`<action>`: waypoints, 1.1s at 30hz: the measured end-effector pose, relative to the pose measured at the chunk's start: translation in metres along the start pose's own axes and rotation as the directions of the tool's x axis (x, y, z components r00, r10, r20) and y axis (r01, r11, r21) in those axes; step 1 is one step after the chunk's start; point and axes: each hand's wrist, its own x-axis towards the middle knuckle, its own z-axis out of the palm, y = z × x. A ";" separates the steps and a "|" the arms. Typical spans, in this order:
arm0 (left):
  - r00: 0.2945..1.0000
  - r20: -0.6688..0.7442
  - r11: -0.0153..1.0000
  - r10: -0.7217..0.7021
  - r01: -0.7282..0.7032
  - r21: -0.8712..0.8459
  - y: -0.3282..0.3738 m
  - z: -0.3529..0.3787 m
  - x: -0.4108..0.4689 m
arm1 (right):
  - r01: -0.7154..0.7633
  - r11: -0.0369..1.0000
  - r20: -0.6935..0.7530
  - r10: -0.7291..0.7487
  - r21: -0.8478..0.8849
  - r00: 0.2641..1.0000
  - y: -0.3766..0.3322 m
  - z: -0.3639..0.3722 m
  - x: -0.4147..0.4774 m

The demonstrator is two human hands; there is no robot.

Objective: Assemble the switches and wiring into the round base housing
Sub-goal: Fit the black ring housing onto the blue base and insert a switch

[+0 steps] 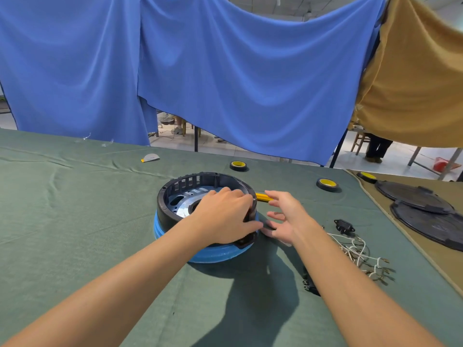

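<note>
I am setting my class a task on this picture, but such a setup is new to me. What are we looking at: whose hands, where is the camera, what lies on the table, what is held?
No machine here: a person works with bare hands, and the single camera sits on their head, looking forward and down. The left hand grips the rim of the round housing, black on a blue base, which stands on the green cloth. The right hand is open beside it and holds nothing. To the right lie a small black part, white wires and two black covers. Further back lie three tape rolls; a yellow handle shows just behind the housing.
</note>
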 end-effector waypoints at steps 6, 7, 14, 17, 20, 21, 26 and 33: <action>0.846 0.330 0.882 -0.420 0.466 -0.072 0.006 0.012 0.017 | -0.029 0.996 -0.011 0.030 0.085 0.999 0.006 -0.002 -0.001; 0.803 0.391 0.858 -0.450 0.510 -0.059 0.003 0.013 0.017 | -0.034 0.996 -0.006 0.034 0.078 0.999 0.008 -0.002 -0.002; 0.749 0.524 0.810 -0.405 0.560 -0.175 -0.005 0.008 0.031 | -0.014 0.996 0.015 0.013 0.087 1.000 0.012 -0.005 -0.006; 0.781 0.511 0.775 -0.359 0.555 -0.302 -0.008 0.013 0.030 | -0.012 0.995 0.025 0.010 0.101 1.000 0.013 -0.006 -0.008; 0.819 0.491 0.784 -0.295 0.502 -0.366 -0.011 0.014 0.027 | -0.021 0.994 0.020 0.019 0.109 1.000 0.013 -0.007 -0.009; 0.833 0.478 0.793 -0.277 0.479 -0.376 -0.012 0.014 0.027 | -0.018 0.995 0.016 0.017 0.103 1.000 0.014 -0.007 -0.009; 0.894 0.395 0.861 -0.211 0.362 -0.358 -0.014 0.008 0.020 | 0.011 0.998 -0.012 -0.010 0.054 1.000 0.013 -0.004 -0.011; 0.916 0.364 0.873 -0.168 0.309 -0.377 -0.021 0.005 0.017 | -0.010 0.998 0.024 0.009 0.068 1.000 0.015 -0.002 -0.019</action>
